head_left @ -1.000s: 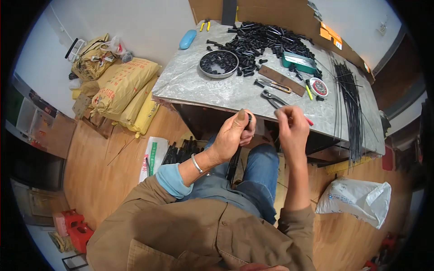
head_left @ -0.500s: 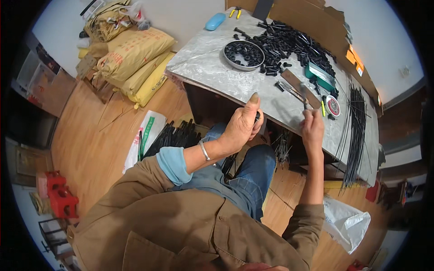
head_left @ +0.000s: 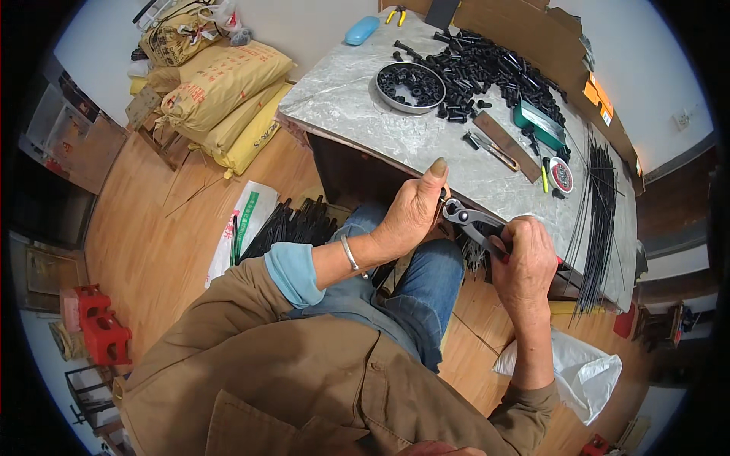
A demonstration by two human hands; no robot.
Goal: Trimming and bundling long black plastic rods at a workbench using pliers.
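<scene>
My left hand (head_left: pixel 414 213) is closed with its thumb raised, in front of the table's near edge. It grips a small black piece, mostly hidden by the fingers. My right hand (head_left: pixel 526 262) is wrapped round the handles of a pair of pincers (head_left: pixel 473 220), and a bit of red shows at the grip. The grey head of the pincers reaches left to the black piece at my left fingertips. Whether the jaws are closed on it I cannot tell.
On the grey table (head_left: pixel 334 99) lie a heap of black bolts (head_left: pixel 494 68), a round metal dish (head_left: pixel 411 109) of small black parts, a brown flat bar (head_left: pixel 506 144), a green box (head_left: pixel 540 128) and long black rods (head_left: pixel 601 213). Black rods (head_left: pixel 293 228) stand by my left knee.
My right hand has come back from over the tabletop toward my left hand, bringing the pincers with it. My left hand has stayed nearly in place.
</scene>
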